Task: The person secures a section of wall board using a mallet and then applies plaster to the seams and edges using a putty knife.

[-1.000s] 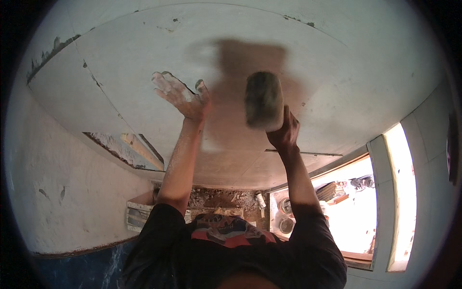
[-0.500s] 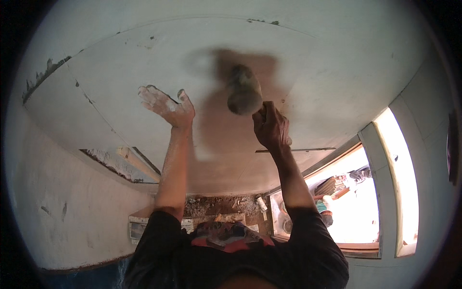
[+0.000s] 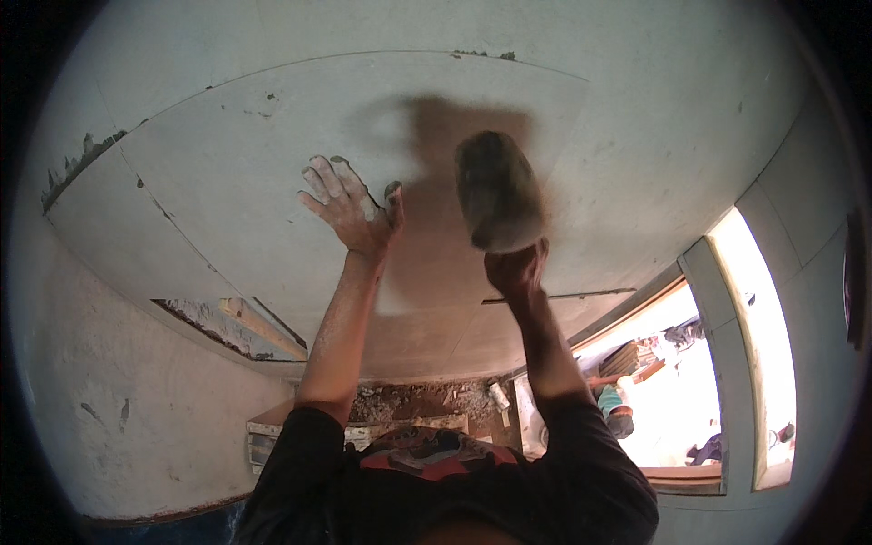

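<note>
My right hand is closed round the handle of a mallet with a thick, dark, rounded head. The head is slightly blurred, stands off the pale wall panel, and hides most of the handle. To its left, my left hand has its fingers spread, with whitish dust on them. That palm faces the panel; whether it touches the surface I cannot tell. Shadows of my arms and the mallet fall on the panel.
Thin seams with dark chips along them cross the wall. At lower left is a cut-out with a pale bar across it. Rubble lies low behind my arms. On the right, a bright window opening shows a person and stacked material outside.
My left hand has shifted right, its fingers now more spread. The mallet head has swung away from the wall, looking larger and further right, and my right hand has dropped lower.
</note>
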### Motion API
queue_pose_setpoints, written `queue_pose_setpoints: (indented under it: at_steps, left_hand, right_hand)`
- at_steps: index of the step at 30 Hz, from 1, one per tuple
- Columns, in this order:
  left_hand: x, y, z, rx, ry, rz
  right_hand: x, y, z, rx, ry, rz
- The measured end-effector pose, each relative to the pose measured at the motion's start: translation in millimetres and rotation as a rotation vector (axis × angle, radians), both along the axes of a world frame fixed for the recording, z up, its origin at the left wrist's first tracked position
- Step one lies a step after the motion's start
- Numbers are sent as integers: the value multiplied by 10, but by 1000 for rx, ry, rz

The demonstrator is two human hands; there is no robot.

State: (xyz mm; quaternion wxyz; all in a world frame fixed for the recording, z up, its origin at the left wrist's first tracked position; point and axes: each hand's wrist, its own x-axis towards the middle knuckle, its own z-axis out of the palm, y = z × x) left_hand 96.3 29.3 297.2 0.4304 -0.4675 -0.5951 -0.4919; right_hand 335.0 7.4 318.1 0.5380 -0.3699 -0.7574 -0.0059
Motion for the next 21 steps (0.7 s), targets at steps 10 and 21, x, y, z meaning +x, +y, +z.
queue_pose_setpoints:
  at_steps: [10, 21]
  left_hand:
    - [-77, 74, -19, 84, 35, -35]
    - [-48, 25, -56, -31, -19, -36]
  right_hand:
    - [178, 523, -584, 182, 42, -85]
    - [-49, 19, 45, 38, -20, -51]
